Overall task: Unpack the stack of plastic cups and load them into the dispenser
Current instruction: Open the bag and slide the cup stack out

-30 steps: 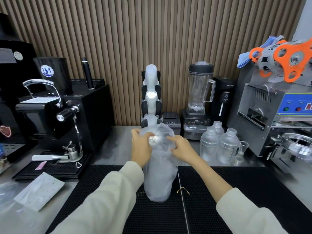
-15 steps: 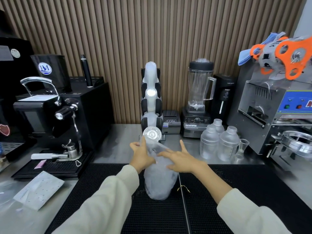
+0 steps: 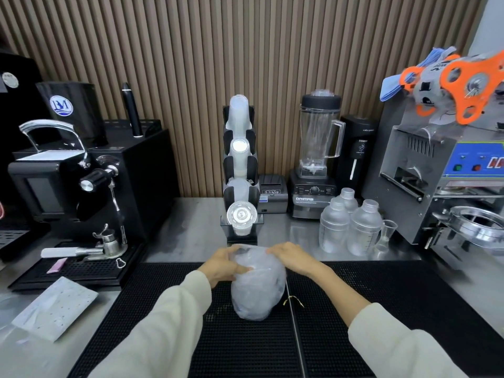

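A clear plastic bag holding the stack of plastic cups (image 3: 256,290) stands upright on the black rubber mat (image 3: 245,345) in front of me. My left hand (image 3: 222,264) grips the bag's upper left side. My right hand (image 3: 293,256) presses on its upper right edge. The plastic is bunched down around the stack's top between both hands. Behind the bag, against the wall, stands the black tiered cup dispenser (image 3: 240,170), with translucent cups and lids in its slots. A small gold twist tie (image 3: 293,299) lies on the mat to the bag's right.
An espresso machine (image 3: 90,175) and drip tray occupy the left. A blender (image 3: 316,165), several frosted shaker bottles (image 3: 351,227) and a cup sealing machine (image 3: 450,173) fill the right. A flat white packet (image 3: 54,306) lies at front left.
Both hands have come down from the top of the tall bag, pushing the plastic lower, so the bag now looks shorter and bunched. The dispenser's lowest lid slot has come into view behind it.
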Tool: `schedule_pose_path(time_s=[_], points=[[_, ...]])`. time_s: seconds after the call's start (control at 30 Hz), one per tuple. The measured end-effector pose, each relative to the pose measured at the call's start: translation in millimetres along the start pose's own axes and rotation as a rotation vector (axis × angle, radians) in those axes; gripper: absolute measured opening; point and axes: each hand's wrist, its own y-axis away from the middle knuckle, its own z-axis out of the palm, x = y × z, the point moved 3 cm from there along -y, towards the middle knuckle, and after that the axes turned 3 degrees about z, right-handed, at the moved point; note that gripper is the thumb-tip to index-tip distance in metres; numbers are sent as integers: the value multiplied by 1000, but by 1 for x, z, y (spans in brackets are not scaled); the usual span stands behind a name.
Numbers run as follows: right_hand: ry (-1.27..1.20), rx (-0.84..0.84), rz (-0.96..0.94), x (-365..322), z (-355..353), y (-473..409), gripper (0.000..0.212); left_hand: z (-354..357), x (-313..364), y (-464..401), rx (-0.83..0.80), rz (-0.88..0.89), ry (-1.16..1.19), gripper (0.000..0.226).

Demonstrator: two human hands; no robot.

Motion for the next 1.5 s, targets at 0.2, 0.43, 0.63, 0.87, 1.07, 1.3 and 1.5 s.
schedule_pose_path(time_s=[0.2, 0.43, 0.63, 0.87, 1.07, 1.3, 1.5], points=[[17, 113, -41, -2, 18, -6, 58, -1, 0, -7, 55, 130, -429, 62], [55, 163, -43, 14, 16, -9, 41, -13, -13, -11, 231, 316, -421, 25], [108, 257, -141, 8, 10, -2, 35, 1, 11, -1, 412, 748, -877, 33], [387, 194, -186, 6, 19, 8, 28, 11, 2, -15, 81, 338, -1088, 39], [329, 113, -106, 7, 16, -2, 45, 9, -15, -8, -48, 91, -716, 34], [132, 132, -135, 7, 18, 0, 50, 5, -9, -6, 45, 106, -506, 31], [-28, 229, -38, 8, 20, 4, 27, 13, 3, -8, 253, 129, -437, 27]])
